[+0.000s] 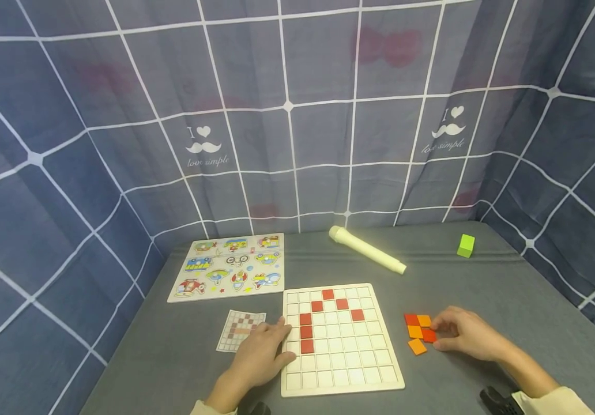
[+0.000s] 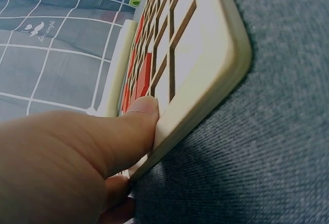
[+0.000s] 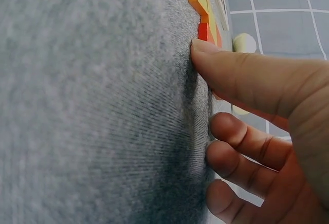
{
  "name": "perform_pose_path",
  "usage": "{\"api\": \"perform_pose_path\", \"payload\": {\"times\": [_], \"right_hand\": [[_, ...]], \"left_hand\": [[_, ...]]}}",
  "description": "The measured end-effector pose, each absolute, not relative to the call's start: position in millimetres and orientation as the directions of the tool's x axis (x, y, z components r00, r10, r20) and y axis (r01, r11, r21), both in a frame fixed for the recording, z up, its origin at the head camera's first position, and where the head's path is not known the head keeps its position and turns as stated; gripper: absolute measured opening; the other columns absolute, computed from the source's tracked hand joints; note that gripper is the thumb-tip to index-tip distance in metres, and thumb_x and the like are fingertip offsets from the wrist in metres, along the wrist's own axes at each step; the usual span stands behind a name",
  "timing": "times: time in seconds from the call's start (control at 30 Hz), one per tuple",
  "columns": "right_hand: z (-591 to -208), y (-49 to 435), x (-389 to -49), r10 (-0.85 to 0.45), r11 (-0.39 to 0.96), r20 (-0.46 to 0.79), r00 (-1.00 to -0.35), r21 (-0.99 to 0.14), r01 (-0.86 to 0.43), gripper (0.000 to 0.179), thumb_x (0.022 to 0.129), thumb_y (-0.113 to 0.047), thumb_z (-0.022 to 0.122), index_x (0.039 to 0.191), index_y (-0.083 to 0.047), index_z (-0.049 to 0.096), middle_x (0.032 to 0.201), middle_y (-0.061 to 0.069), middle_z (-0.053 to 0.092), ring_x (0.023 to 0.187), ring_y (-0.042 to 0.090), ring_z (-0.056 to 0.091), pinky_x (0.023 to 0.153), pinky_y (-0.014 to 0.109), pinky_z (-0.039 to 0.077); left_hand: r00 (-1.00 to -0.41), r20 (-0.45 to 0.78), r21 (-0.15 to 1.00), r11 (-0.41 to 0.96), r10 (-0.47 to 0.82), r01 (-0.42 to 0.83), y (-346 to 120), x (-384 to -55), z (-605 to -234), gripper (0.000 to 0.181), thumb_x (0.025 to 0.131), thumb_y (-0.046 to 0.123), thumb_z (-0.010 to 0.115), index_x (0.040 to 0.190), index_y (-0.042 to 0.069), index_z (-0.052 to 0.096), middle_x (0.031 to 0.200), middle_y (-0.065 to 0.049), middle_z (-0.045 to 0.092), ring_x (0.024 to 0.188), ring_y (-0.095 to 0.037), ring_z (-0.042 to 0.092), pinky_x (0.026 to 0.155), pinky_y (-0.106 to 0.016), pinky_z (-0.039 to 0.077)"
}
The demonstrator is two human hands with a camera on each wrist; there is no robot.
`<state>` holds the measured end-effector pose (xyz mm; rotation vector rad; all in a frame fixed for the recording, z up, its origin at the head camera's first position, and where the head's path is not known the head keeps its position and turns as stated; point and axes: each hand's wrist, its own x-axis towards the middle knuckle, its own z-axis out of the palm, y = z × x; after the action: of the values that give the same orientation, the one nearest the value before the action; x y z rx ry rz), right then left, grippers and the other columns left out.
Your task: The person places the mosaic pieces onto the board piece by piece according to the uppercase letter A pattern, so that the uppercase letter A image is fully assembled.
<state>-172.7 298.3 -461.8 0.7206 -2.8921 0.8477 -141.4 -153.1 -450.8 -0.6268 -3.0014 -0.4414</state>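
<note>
Resting on the nine o'clock edge of a pale grid board is the left hand, thumb pressing down on the rim, fingers relaxed and not wrapped round anything. So yeah, that board's sitting flat on the dark grey cloth, with seven red squares in its cells: three stacked along the nine-to-ten o'clock side, and four making a peak up near twelve.

Over at three o'clock from the board there's a little bunch of five loose tiles, three orange tiles and two red. The right hand comes in from their four o'clock side and has the lower red tile pinched between thumb and forefinger, its other fingers bent and touching no tile.

Rest of the layout, going from the board: pattern card at nine, partly hidden by the left hand; vehicle puzzle at ten; cream mic-shaped stick around half past twelve; green block at two. Gridded curtain hangs behind at twelve.
</note>
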Motion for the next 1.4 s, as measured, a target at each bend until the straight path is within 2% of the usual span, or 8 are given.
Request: {"api": "perform_pose_path", "payload": {"times": [0.3, 0.57, 1.13, 1.4], "right_hand": [[-462, 298, -170, -0.419, 0.735, 0.176, -0.891, -0.510, -0.447, 0.030, 0.071, -0.028, 0.087, 0.091, -0.016, 0.068, 0.086, -0.010, 0.060, 0.074, -0.005, 0.046, 0.060, 0.020, 0.041], [-468, 298, -170, -0.450, 0.691, 0.288, -0.845, -0.487, -0.534, 0.027, 0.071, -0.024, 0.087, 0.088, -0.017, 0.068, 0.082, -0.012, 0.060, 0.073, -0.008, 0.047, 0.058, 0.019, 0.042], [-460, 296, -175, -0.422, 0.689, 0.306, -0.854, -0.504, -0.521, 0.026, 0.071, -0.024, 0.087, 0.085, -0.019, 0.066, 0.078, -0.016, 0.057, 0.071, -0.009, 0.047, 0.058, 0.017, 0.042], [-456, 280, -182, -0.452, 0.677, 0.294, -0.842, -0.501, -0.539, 0.025, 0.073, -0.025, 0.086, 0.085, -0.018, 0.066, 0.079, -0.015, 0.059, 0.072, -0.009, 0.050, 0.059, 0.018, 0.045]], "left_hand": [[-0.919, 0.096, 0.259, 0.882, 0.382, 0.394, -152, -143, -450, 0.056, 0.087, 0.044, 0.069, 0.132, 0.012, 0.061, 0.125, -0.007, 0.069, 0.111, -0.026, 0.061, 0.086, -0.046, 0.055], [-0.919, 0.092, 0.262, 0.881, 0.383, 0.394, -153, -141, -451, 0.056, 0.087, 0.043, 0.070, 0.132, 0.011, 0.061, 0.126, -0.008, 0.068, 0.110, -0.027, 0.061, 0.086, -0.046, 0.055], [-0.922, 0.087, 0.255, 0.886, 0.377, 0.387, -151, -143, -453, 0.056, 0.087, 0.044, 0.069, 0.133, 0.012, 0.060, 0.125, -0.007, 0.069, 0.111, -0.026, 0.060, 0.089, -0.046, 0.054], [-0.911, 0.112, 0.247, 0.877, 0.396, 0.412, -151, -139, -451, 0.054, 0.088, 0.038, 0.070, 0.132, 0.008, 0.061, 0.144, -0.013, 0.055, 0.111, -0.025, 0.059, 0.090, -0.043, 0.052]]}}
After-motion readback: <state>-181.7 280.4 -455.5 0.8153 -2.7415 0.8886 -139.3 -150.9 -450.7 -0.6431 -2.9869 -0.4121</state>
